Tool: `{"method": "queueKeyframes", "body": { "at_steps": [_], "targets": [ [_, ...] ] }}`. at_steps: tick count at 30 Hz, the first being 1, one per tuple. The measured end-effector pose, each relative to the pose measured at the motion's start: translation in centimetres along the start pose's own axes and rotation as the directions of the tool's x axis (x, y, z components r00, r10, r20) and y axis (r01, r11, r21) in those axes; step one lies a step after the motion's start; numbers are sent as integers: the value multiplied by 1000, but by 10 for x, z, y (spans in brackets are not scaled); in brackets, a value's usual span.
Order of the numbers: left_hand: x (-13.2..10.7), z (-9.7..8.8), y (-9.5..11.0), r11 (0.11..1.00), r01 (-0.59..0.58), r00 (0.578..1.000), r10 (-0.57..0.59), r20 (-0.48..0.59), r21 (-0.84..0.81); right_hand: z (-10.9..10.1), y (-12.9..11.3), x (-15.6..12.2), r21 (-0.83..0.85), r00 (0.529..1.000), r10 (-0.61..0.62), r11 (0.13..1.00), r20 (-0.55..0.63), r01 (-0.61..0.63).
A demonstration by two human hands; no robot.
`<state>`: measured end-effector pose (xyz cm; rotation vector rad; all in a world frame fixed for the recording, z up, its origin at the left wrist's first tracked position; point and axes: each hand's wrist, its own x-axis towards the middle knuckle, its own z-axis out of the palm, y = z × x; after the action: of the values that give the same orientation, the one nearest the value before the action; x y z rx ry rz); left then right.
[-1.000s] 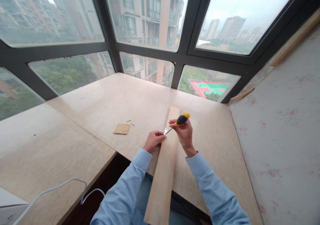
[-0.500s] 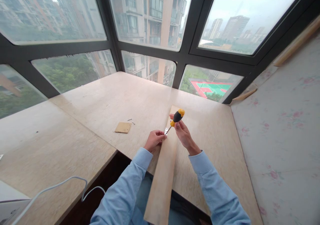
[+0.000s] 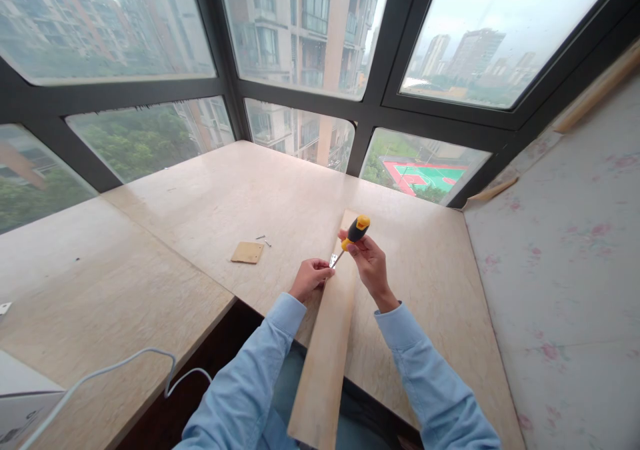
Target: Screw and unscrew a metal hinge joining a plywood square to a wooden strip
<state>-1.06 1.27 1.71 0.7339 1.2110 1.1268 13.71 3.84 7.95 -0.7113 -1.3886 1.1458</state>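
Observation:
My right hand [image 3: 369,263] is closed around a yellow and black screwdriver [image 3: 356,231], tilted with its shaft pointing down and left. The tip meets a small metal bracket [image 3: 333,259] on a long wooden board [image 3: 325,363]. At the board's left edge, my left hand [image 3: 312,278] is closed, thumb and fingers pinched near the screwdriver's tip. Whatever those fingers pinch is too small to make out. The board lies over the table's front edge and reaches back toward my lap.
Left of my hands lie a small tan wooden plate [image 3: 247,253] and two screws [image 3: 265,241] on the marble-patterned tabletop [image 3: 200,190]. A white cable [image 3: 125,360] and a white box [image 3: 25,403] are at lower left. Windows and a papered wall [image 3: 565,290] border the table.
The view has shifted slightly. My right hand and the screwdriver have turned a little, with the tip still at the bracket. My left hand keeps its place.

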Motion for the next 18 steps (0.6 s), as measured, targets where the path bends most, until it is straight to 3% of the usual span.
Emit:
{"method": "queueKeyframes", "body": {
  "at_steps": [2,4,7,10,15,18],
  "targets": [
    [0,0,0,1000,2,1000,-2,-2,7,-3,1,1,-43,997,-8,999,72,11],
    [0,0,0,1000,0,1000,0,-10,17,-6,4,2,-116,997,-42,992,61,48],
    [-1,0,1,1000,-3,1000,3,-11,19,-8,8,4,-225,989,-111,970,-96,87],
    [-1,0,1,1000,-3,1000,3,-5,5,-9,6,3,-185,977,-71,982,-202,33],
    [-1,0,0,1000,3,1000,-3,-8,11,-8,-1,0,-104,999,-37,994,-15,35],
    [-1,0,0,1000,-7,1000,7,-10,20,-7,3,-1,-157,997,-76,985,15,77]
  ]
}}
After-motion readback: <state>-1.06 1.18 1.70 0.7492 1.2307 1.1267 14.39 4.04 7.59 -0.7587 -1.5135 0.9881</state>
